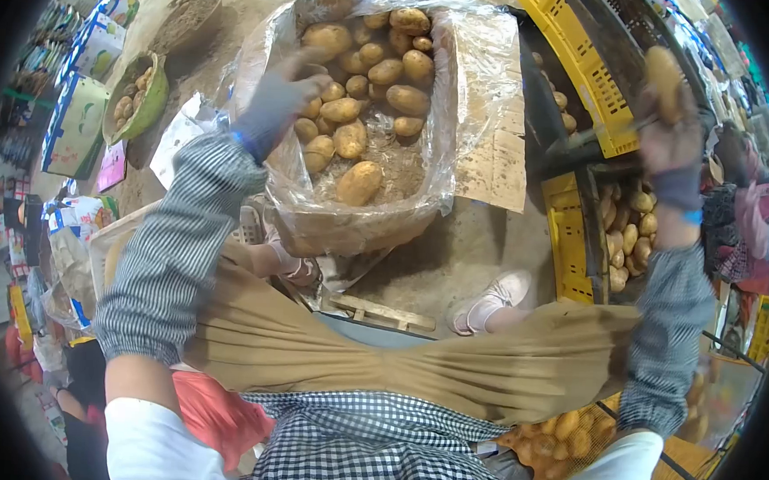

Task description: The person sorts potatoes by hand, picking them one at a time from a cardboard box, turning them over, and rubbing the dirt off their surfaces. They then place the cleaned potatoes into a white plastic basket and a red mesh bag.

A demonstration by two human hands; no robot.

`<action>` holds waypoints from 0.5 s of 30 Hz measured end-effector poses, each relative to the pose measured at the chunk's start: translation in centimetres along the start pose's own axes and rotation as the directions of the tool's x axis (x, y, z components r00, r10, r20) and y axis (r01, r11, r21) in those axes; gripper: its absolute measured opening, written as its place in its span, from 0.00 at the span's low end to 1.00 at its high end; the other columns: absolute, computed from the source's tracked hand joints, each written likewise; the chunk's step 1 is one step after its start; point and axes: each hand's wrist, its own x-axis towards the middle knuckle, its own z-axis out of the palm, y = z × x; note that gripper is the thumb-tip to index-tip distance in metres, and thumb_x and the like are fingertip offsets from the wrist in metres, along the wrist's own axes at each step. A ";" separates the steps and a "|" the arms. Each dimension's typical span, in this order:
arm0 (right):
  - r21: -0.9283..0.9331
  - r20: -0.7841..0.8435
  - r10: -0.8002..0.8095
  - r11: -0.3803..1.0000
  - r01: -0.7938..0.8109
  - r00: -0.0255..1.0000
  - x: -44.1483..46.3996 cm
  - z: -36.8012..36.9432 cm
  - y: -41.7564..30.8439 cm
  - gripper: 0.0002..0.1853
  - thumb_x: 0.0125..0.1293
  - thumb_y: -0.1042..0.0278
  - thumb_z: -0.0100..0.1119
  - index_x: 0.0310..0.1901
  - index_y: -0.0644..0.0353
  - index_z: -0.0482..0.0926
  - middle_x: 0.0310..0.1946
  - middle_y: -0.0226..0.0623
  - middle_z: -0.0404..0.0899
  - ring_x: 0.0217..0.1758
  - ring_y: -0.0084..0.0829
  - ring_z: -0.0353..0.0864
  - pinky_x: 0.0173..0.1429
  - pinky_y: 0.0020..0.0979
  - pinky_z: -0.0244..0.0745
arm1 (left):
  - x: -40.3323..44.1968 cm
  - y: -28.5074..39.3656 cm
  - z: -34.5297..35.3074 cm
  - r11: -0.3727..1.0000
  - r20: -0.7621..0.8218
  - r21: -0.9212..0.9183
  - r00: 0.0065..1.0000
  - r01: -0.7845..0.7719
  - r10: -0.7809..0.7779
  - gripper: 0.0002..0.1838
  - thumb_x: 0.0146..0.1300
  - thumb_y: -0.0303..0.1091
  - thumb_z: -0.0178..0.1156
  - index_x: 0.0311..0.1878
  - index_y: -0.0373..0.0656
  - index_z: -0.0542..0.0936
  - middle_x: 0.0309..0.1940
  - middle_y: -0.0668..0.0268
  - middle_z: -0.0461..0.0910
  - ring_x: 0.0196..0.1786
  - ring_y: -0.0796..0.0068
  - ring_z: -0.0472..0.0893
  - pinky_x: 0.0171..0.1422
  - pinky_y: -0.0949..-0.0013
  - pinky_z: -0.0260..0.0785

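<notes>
My left hand (281, 97), in a grey glove, reaches over the left side of a plastic-lined cardboard box (487, 115). Its fingers are stretched apart and slightly blurred, close above the potatoes (342, 110) in the box; whether they touch one I cannot tell. Several potatoes lie on the soil-covered bottom, the nearest being a large one (359, 183). At the upper right, my right hand (670, 151), also gloved and smeared by motion, grips a potato (663, 79) above the yellow crates.
To the right stand a yellow crate (567, 236) full of potatoes and another yellow crate (577, 54) behind it. A green basket (154, 106) of potatoes and a brown basket (187, 21) are at the left. A net bag of potatoes (565, 441) lies beside my right hip.
</notes>
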 end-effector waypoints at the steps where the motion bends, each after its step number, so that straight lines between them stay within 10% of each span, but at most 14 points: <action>1: 0.102 0.061 0.014 0.995 -0.020 0.998 2.9 -2.1 -2.6 0.20 0.62 0.74 0.61 0.54 0.73 0.71 0.51 0.54 0.74 0.49 0.46 0.78 0.55 0.43 0.80 | 1.0 -2.0 0.4 0.995 0.084 0.095 0.996 -0.002 -0.006 0.26 0.64 0.33 0.59 0.66 0.41 0.68 0.53 0.56 0.77 0.48 0.68 0.79 0.54 0.67 0.73; 4: 0.114 -0.066 0.049 0.993 -0.041 0.997 6.6 -5.6 -6.2 0.21 0.64 0.73 0.58 0.57 0.73 0.68 0.53 0.54 0.74 0.52 0.44 0.78 0.58 0.39 0.77 | 2.4 -4.7 3.8 0.846 0.291 0.515 0.900 0.139 -0.325 0.30 0.55 0.41 0.61 0.60 0.33 0.73 0.47 0.51 0.81 0.50 0.60 0.81 0.54 0.64 0.72; 8: -0.453 0.051 -0.113 0.883 0.124 0.992 -6.2 2.5 3.5 0.23 0.70 0.64 0.52 0.61 0.70 0.67 0.57 0.47 0.73 0.52 0.32 0.76 0.55 0.29 0.75 | 4.0 -13.9 9.9 0.492 0.339 0.869 0.658 0.054 -0.672 0.38 0.51 0.49 0.65 0.60 0.32 0.71 0.52 0.46 0.78 0.56 0.57 0.79 0.56 0.60 0.71; 9: -0.426 -0.059 0.012 0.904 -0.036 0.998 -8.2 3.5 4.4 0.24 0.71 0.63 0.51 0.62 0.69 0.66 0.58 0.45 0.73 0.51 0.29 0.75 0.53 0.27 0.75 | 4.0 -15.6 11.4 0.442 0.332 0.895 0.563 0.067 -0.757 0.39 0.49 0.50 0.67 0.60 0.33 0.71 0.53 0.45 0.77 0.57 0.56 0.78 0.57 0.59 0.71; 12: -0.309 -0.209 0.188 0.918 -0.248 0.960 -11.9 6.7 7.6 0.25 0.72 0.61 0.50 0.64 0.69 0.65 0.56 0.43 0.74 0.44 0.23 0.76 0.46 0.23 0.76 | 1.9 -26.0 15.1 0.389 0.103 0.902 0.779 0.189 -0.618 0.42 0.44 0.50 0.71 0.60 0.34 0.70 0.53 0.46 0.77 0.57 0.55 0.78 0.60 0.61 0.70; 15: -0.397 -0.307 0.216 0.856 -0.331 0.927 -13.3 7.1 10.2 0.24 0.73 0.63 0.49 0.65 0.69 0.65 0.53 0.42 0.76 0.39 0.19 0.77 0.39 0.19 0.75 | 2.4 -23.3 14.3 0.572 0.232 0.789 0.752 0.225 -0.616 0.41 0.45 0.45 0.72 0.60 0.35 0.70 0.52 0.48 0.77 0.56 0.59 0.78 0.58 0.63 0.72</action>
